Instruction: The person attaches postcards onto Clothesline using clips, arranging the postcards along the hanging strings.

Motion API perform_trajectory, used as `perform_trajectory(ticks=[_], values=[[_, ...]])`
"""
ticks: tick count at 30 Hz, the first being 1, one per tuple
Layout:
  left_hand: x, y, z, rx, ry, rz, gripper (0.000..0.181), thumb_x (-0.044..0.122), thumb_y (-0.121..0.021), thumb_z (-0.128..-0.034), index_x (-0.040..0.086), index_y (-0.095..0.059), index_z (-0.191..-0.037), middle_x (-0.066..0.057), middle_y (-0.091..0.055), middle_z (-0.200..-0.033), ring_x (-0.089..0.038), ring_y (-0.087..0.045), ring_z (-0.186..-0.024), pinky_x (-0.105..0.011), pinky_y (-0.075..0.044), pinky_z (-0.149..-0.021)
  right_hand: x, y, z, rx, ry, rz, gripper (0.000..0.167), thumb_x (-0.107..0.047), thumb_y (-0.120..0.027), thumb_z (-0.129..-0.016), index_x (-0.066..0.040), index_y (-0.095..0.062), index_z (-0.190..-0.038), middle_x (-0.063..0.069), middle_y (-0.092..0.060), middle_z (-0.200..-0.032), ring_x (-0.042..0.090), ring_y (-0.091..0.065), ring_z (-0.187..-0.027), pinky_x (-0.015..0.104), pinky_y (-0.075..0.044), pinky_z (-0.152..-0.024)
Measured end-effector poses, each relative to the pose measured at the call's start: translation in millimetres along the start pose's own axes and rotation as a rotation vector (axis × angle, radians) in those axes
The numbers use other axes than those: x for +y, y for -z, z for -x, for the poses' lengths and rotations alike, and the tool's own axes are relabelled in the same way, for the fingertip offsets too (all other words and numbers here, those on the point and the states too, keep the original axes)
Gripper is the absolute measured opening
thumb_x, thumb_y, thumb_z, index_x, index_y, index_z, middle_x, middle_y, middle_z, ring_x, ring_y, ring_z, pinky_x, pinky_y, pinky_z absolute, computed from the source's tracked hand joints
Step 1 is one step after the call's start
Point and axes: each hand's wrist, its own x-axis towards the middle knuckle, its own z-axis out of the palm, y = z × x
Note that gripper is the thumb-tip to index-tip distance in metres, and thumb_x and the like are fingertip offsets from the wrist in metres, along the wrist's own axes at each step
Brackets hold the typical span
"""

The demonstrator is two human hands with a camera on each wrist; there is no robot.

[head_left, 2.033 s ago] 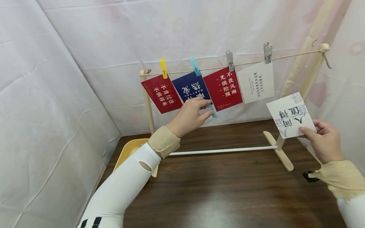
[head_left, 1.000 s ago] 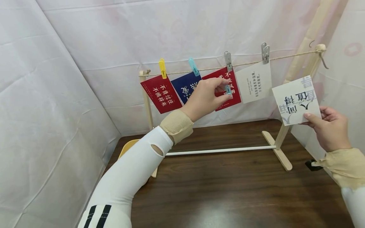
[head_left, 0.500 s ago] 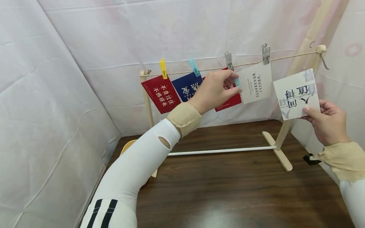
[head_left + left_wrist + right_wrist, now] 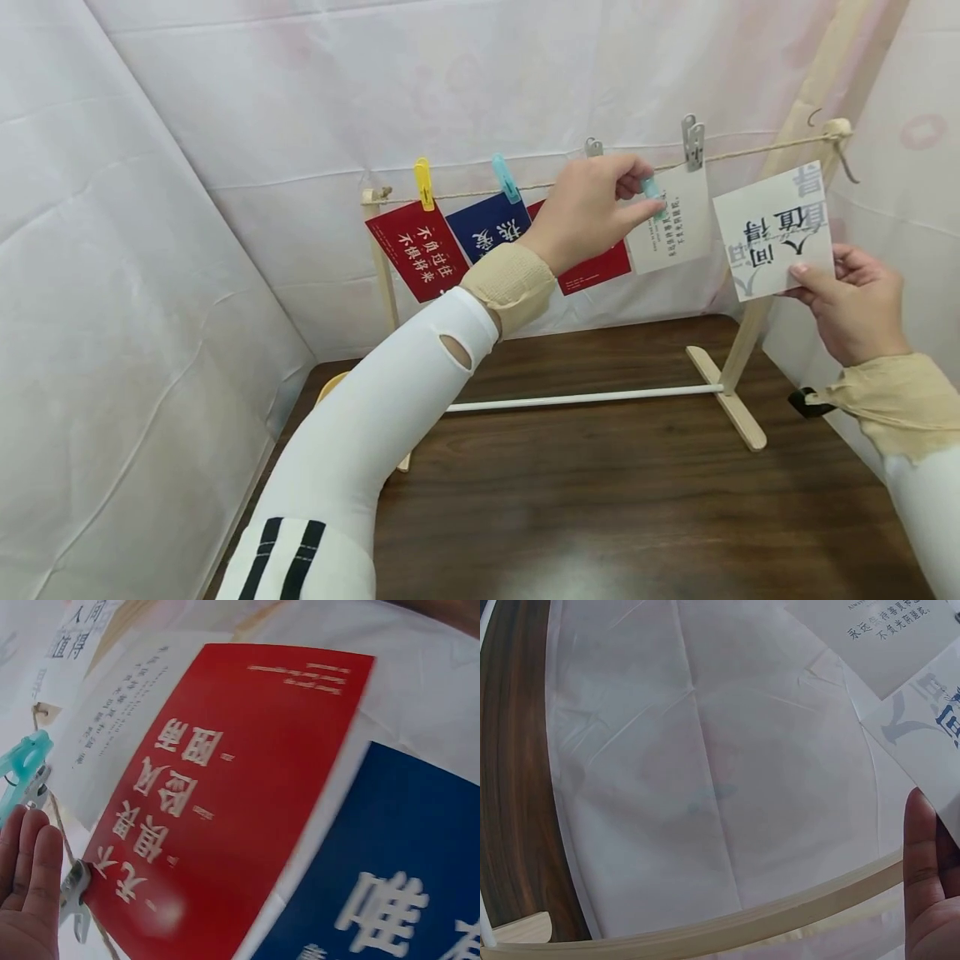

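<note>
My left hand (image 4: 592, 204) pinches a light-blue clothespin (image 4: 651, 193) in front of the hanging white card (image 4: 678, 237). In the left wrist view that clothespin (image 4: 26, 761) shows beyond the fingertips, close to the rope. On the right, my right hand (image 4: 862, 304) grips a white square card (image 4: 776, 229) with dark characters, thumb on its face; it is held up by the right post, below the rope (image 4: 772, 152). The right wrist view catches only a corner of this card (image 4: 922, 742). Behind my left hand hangs a red card (image 4: 600, 271), partly hidden.
Another red card (image 4: 416, 250) hangs under a yellow clothespin (image 4: 423, 183), and a blue card (image 4: 487, 225) under a light-blue one (image 4: 506, 177). Grey clothespins (image 4: 693, 142) hold two more cards. The wooden rack's foot (image 4: 727, 400) stands on the brown table (image 4: 600, 492). A yellow container (image 4: 330, 385) is mostly hidden.
My left hand has moved right and upward with the light-blue clothespin, from the blue card across to the hanging white card. My right hand has raised its card toward the rope.
</note>
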Motion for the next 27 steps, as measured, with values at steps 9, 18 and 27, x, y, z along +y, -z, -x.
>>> perform_trajectory(ticks=[9,18,27], values=[[15.8,-4.4,-20.1,-0.027,0.015,0.021,0.038,0.027,-0.075,-0.1054,0.009,-0.07,-0.139,-0.002,-0.077,-0.132,-0.008,-0.07,-0.115,-0.004,-0.047,-0.098,-2,-6,-4.4,0.001,0.011,0.011,0.028,0.031,-0.054,-0.095,0.015,-0.071,-0.11,0.02,-0.082,-0.11,0.024,-0.084,-0.091,0.031,-0.068,-0.07],[27.6,-11.0,-37.0,0.003,0.053,0.064,0.039,0.028,-0.079,-0.1023,0.012,-0.072,-0.137,0.002,-0.077,-0.132,-0.004,-0.071,-0.113,-0.001,-0.047,-0.096,-5,-7,-9.5,0.008,-0.02,0.05,0.028,0.03,-0.055,-0.095,0.013,-0.072,-0.108,0.018,-0.083,-0.107,0.023,-0.084,-0.089,0.03,-0.067,-0.068],[34.9,-20.3,-49.7,0.027,0.058,0.076,0.037,0.029,-0.078,-0.1028,0.013,-0.073,-0.136,0.003,-0.078,-0.129,-0.001,-0.071,-0.11,0.0,-0.047,-0.093,-6,-13,-14.6,0.009,-0.038,0.053,0.026,0.03,-0.056,-0.095,0.013,-0.071,-0.106,0.018,-0.083,-0.107,0.023,-0.084,-0.09,0.031,-0.068,-0.068]])
